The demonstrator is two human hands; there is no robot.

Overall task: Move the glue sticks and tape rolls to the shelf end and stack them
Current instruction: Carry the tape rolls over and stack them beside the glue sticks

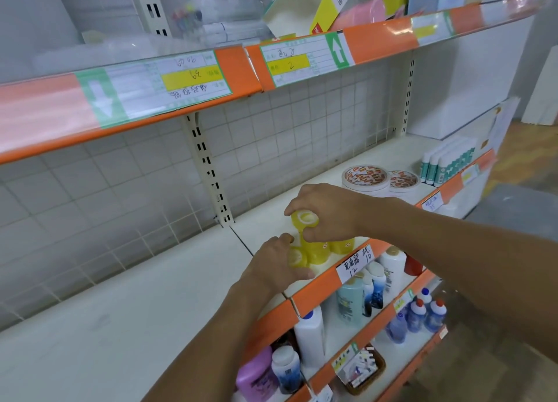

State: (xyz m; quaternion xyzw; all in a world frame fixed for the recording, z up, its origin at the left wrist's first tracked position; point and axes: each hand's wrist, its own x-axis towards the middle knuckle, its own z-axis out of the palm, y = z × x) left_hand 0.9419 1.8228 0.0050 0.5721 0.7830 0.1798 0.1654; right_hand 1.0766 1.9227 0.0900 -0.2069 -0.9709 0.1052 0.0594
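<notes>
Several yellow tape rolls [320, 252] stand in short stacks near the front edge of the white middle shelf [151, 311]. My right hand [326, 211] grips one yellow roll [305, 219] at the top of a stack. My left hand [277, 262] is closed on a lower yellow roll [296, 258] at the left of the group. Farther right lie two wide white tape rolls with orange print [367, 178]. Past these, at the shelf's right end, stand several white and teal glue sticks [444, 166].
An upper shelf with an orange price strip [241, 69] overhangs the work area, holding boxes and clear packs. Below are shelves with lotion and shampoo bottles [362, 293] and a small basket [365, 368]. The left part of the middle shelf is bare white board.
</notes>
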